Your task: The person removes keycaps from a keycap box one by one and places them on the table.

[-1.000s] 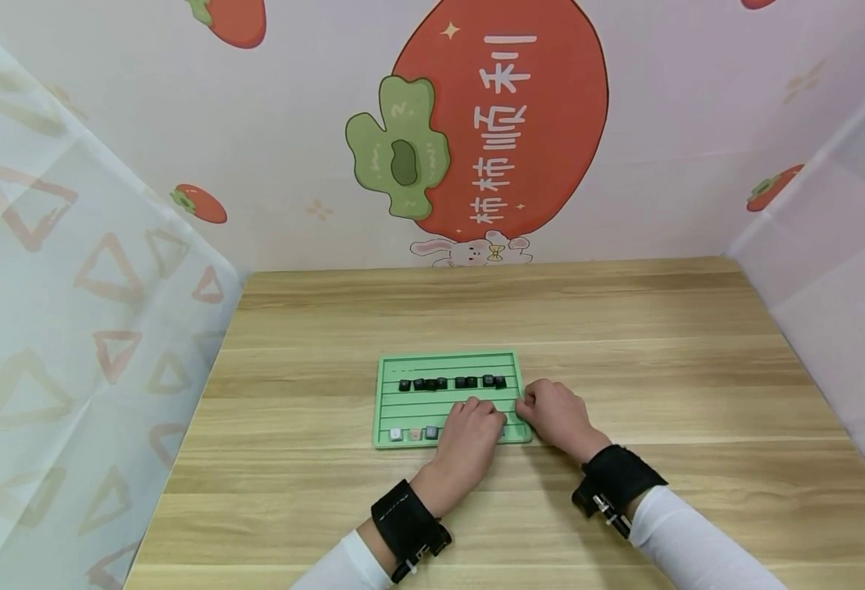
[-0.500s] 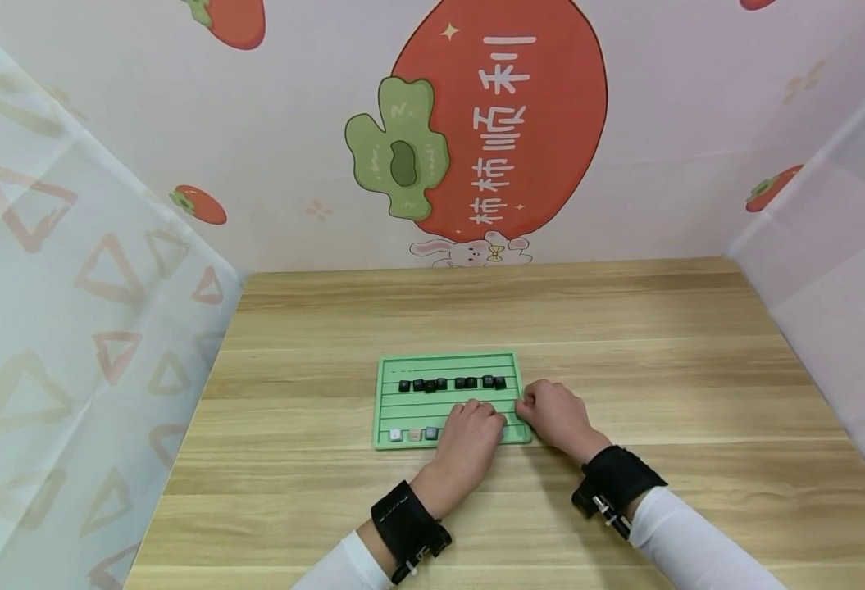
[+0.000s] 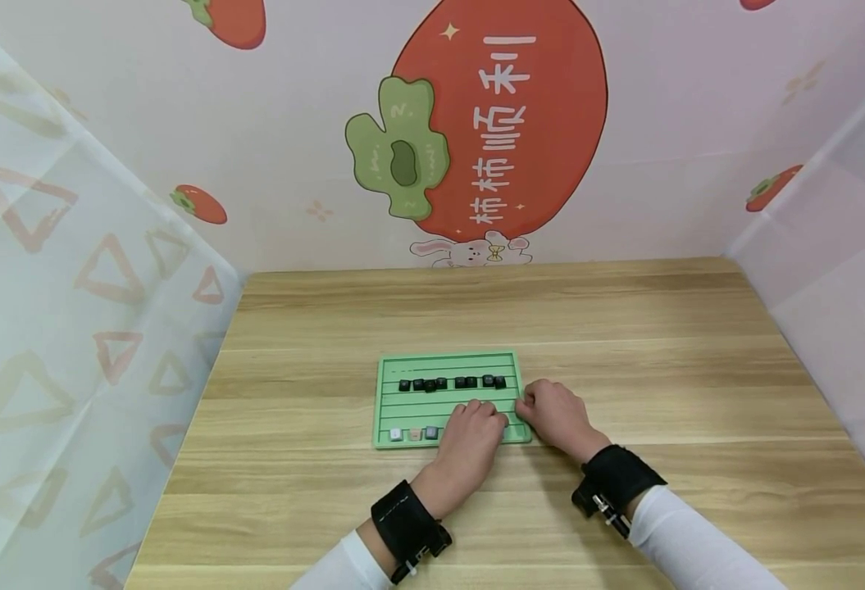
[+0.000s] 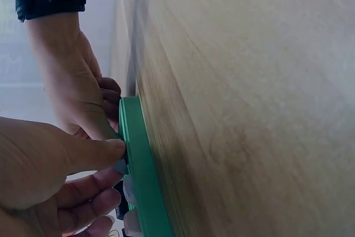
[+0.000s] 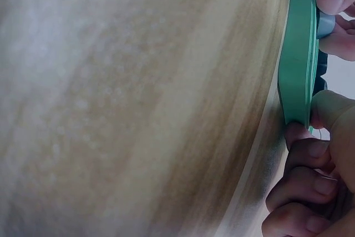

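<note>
A green grooved board (image 3: 410, 410) lies on the table, with a row of small black keycaps (image 3: 430, 385) across its upper half. Along its near edge sit a white keycap (image 3: 396, 435), a pinkish one and a blue-grey one. My left hand (image 3: 471, 434) is over the lower right part, covering what lies beneath. Its thumb and finger pinch a grey-blue keycap (image 5: 325, 25) at the board, seen in the right wrist view. At the board's right edge my right hand (image 3: 557, 416) grips the rim near the corner, thumb on top and fingers curled against the side.
The wooden table (image 3: 314, 492) spreads around the board on all sides. A printed backdrop (image 3: 661, 147) stands at the table's far edge, and pale side sheets (image 3: 70, 328) flank it. Each wrist wears a black strap (image 3: 410, 524) with a camera.
My left hand's fingertips have shifted very slightly to the right over the board. The right hand stays at the board's edge, and the rows of visible keycaps look the same.
</note>
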Available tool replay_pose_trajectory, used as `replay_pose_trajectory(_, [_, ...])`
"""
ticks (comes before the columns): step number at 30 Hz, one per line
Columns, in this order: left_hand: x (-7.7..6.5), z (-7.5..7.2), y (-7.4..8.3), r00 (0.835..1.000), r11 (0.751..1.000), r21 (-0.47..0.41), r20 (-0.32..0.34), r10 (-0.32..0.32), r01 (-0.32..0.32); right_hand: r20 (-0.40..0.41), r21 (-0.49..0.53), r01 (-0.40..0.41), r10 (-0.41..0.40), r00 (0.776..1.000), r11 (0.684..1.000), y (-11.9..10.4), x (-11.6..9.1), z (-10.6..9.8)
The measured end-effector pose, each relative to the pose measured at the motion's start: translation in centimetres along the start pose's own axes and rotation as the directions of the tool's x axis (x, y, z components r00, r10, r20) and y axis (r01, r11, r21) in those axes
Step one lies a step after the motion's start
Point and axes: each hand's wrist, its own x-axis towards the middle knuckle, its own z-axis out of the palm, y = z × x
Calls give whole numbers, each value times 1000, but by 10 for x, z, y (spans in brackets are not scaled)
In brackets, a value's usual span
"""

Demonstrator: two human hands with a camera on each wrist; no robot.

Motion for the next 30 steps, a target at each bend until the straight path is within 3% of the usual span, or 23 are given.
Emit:
replay_pose_trajectory(13, [-1,-2,4,998,999,-22,-60,31,-33,2,2,-2,2,1000,1000,1,0,0])
replay_pose_trajectory(30, [-10,-7,17,995,996,-47,-78,67,-70,-8,14,3,-2,1000,1000,1,0,0])
